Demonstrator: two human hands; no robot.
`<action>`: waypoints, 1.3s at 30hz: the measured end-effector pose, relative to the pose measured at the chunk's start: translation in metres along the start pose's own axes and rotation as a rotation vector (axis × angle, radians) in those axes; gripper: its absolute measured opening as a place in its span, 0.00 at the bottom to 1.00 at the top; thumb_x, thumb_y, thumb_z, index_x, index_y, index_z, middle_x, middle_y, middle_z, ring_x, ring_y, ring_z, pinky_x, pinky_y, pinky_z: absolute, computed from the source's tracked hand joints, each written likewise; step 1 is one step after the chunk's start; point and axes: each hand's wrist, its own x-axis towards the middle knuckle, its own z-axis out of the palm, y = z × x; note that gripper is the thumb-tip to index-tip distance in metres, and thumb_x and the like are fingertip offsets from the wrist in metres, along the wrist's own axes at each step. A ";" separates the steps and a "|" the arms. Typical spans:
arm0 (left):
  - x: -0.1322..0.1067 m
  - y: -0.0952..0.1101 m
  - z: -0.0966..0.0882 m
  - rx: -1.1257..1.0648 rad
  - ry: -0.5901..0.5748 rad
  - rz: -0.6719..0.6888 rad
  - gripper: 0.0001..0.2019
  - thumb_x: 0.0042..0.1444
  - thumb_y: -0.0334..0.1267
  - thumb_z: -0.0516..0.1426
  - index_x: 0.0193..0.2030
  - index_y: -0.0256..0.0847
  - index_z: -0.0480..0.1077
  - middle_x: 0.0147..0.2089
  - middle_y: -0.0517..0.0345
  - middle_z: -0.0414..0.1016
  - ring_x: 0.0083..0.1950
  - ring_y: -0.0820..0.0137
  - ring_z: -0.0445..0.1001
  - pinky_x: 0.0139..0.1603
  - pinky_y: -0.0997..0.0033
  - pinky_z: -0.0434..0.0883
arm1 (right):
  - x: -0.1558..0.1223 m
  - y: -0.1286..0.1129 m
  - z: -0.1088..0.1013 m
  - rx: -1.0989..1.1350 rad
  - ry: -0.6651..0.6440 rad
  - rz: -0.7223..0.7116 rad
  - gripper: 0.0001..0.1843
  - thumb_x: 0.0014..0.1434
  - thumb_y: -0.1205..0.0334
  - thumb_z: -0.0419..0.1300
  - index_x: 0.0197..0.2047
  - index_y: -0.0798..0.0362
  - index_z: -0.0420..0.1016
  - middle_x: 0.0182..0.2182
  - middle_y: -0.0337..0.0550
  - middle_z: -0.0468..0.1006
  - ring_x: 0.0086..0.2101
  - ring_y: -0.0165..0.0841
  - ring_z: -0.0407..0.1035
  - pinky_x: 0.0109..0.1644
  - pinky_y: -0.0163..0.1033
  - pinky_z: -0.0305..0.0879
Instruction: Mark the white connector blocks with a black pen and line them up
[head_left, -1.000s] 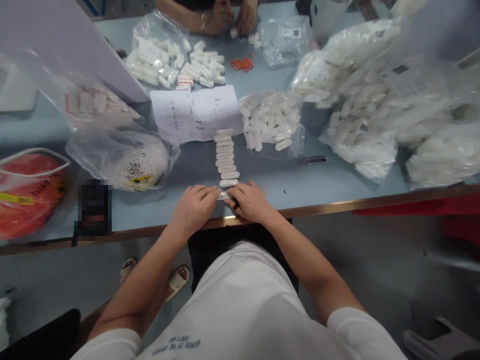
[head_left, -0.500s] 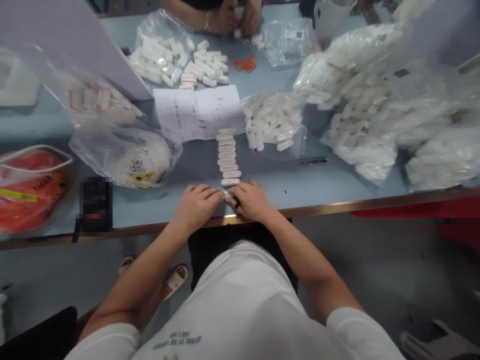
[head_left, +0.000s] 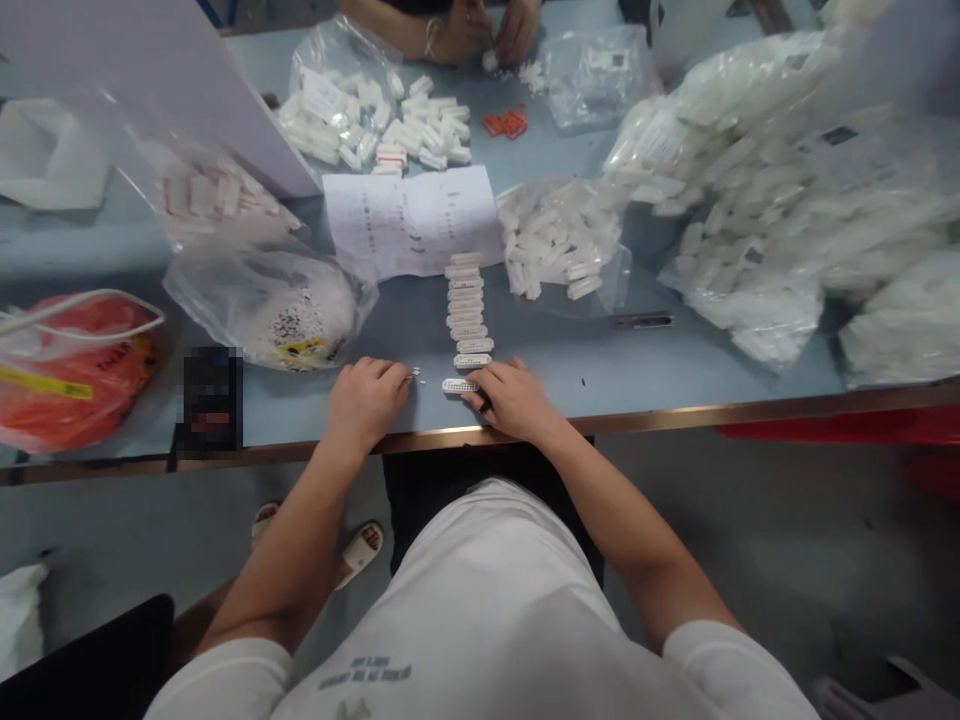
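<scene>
A small white connector block (head_left: 457, 385) lies on the blue table near the front edge. My right hand (head_left: 512, 400) rests beside it with its fingertips closed on the block's right end. My left hand (head_left: 367, 397) lies a little to the left, fingers curled, apart from the block, its fingertips next to a few tiny white bits (head_left: 415, 376). Beyond the block, a row of several white connector blocks (head_left: 465, 308) runs away from me in a neat column toward a printed paper sheet (head_left: 411, 222).
Clear bags of white parts (head_left: 564, 238) crowd the right and far side. A bag with a white roll (head_left: 277, 310) and a red bag (head_left: 75, 370) lie left. A dark tool (head_left: 643, 321) lies right. Another person's hands (head_left: 487, 30) work at the far edge. Table edge (head_left: 675, 417) runs in front.
My left hand has let go of the block and slid left, leaving the block visible between the hands. The right hand stays at the block's right end.
</scene>
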 end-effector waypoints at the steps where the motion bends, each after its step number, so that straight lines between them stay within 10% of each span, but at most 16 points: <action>1: 0.001 0.002 0.001 0.011 -0.010 -0.002 0.11 0.63 0.37 0.52 0.38 0.42 0.76 0.38 0.49 0.79 0.41 0.59 0.73 0.38 0.61 0.63 | 0.000 0.000 0.000 -0.001 -0.002 0.002 0.14 0.69 0.54 0.52 0.46 0.53 0.74 0.41 0.47 0.79 0.39 0.36 0.68 0.45 0.42 0.50; 16: 0.003 0.016 0.005 -0.220 0.223 0.106 0.12 0.67 0.38 0.50 0.42 0.40 0.74 0.37 0.51 0.76 0.41 0.64 0.71 0.44 0.63 0.68 | 0.001 -0.002 -0.005 0.008 -0.022 0.005 0.14 0.70 0.55 0.51 0.46 0.54 0.73 0.40 0.47 0.79 0.39 0.36 0.68 0.45 0.42 0.50; 24: 0.016 0.055 -0.006 -0.032 0.207 0.315 0.11 0.66 0.31 0.50 0.40 0.38 0.74 0.36 0.51 0.76 0.39 0.62 0.70 0.37 0.61 0.62 | 0.000 -0.001 -0.003 -0.005 0.002 0.000 0.12 0.69 0.58 0.51 0.46 0.53 0.73 0.38 0.47 0.78 0.38 0.37 0.68 0.46 0.43 0.50; 39: 0.017 0.058 -0.004 -0.003 0.156 0.351 0.12 0.66 0.32 0.50 0.39 0.38 0.74 0.38 0.49 0.79 0.41 0.62 0.72 0.38 0.60 0.62 | 0.001 0.000 -0.004 -0.005 0.004 -0.015 0.11 0.67 0.59 0.52 0.46 0.54 0.73 0.37 0.46 0.78 0.38 0.37 0.68 0.46 0.43 0.50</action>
